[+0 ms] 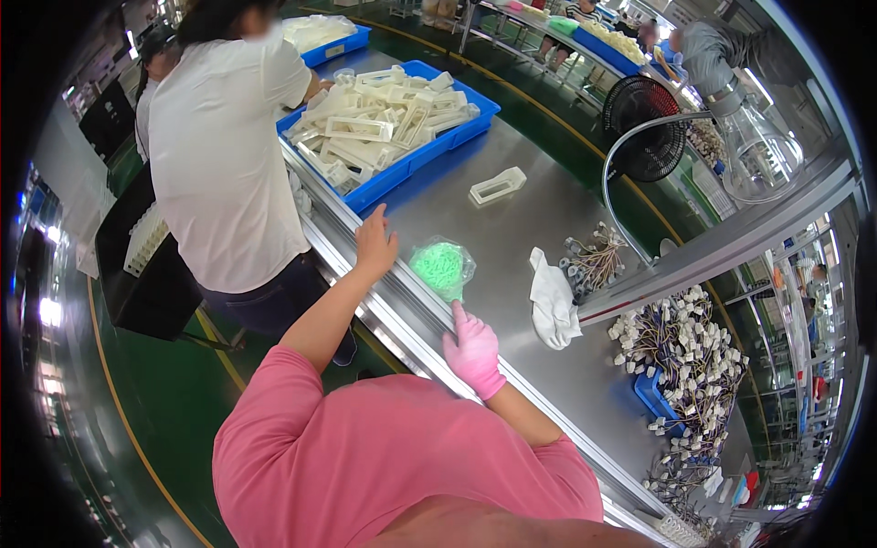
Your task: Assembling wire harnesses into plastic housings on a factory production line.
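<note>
My bare left hand [375, 245] hovers over the metal edge rail of the workbench, fingers stretched and apart, holding nothing. Just beyond it is the near corner of a blue tray [370, 194] heaped with off-white plastic housings [393, 114]. My right hand [475, 349], in a pink glove, is at the rail with its index finger extended and thumb apart. That fingertip is close to a clear plastic bag [441, 267] of small bright green pieces; whether it touches the bag I cannot tell. One loose off-white housing [498, 186] lies farther out on the bench.
A person in a white shirt [224, 155] stands at my left by the tray. To the right are a white cloth [552, 301], bundled wires with connectors [598, 256], and a large wire pile [681, 365]. A metal frame bar [713, 247] and black fan [644, 128] stand beyond.
</note>
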Demonstrator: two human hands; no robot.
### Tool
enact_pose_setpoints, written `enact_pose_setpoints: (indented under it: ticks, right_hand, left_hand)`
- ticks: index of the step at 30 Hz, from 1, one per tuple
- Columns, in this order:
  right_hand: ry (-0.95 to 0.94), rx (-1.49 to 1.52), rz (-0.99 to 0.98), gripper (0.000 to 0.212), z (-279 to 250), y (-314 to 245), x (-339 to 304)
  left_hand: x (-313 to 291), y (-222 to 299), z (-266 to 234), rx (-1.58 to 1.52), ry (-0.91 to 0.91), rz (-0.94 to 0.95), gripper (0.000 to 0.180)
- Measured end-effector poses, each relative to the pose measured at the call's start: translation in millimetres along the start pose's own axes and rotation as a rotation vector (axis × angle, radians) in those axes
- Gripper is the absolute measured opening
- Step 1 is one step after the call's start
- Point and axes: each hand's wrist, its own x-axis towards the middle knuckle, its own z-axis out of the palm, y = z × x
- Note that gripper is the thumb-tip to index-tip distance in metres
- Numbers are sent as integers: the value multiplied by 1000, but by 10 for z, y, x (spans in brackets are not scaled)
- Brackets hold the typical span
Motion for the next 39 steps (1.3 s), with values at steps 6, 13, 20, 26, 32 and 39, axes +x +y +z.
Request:
enact_pose_setpoints:
  ticks: [6,13,20,26,32,39]
  right_hand:
    - [-6,-37,-27,55,-4,23,-6]
    - [14,-32,-47,54,35,30,-26]
    - [49,2,-47,54,13,10,-10]
    - [53,19,22,45,14,25,0]
    - [262,121,-182,18,17,46,-18]
    - [180,88,-163,16,-67,-30,10]
  left_hand:
    - [36,17,-1,-15,-81,-7,54]
    - [3,37,-30,44,-88,-3,52]
    - [-30,67,18,90,-110,304,28]
    - [45,111,9,97,-278,274,12]
    - [-10,7,49,136,-241,270,14]
    - [-60,29,49,179,-177,305,12]
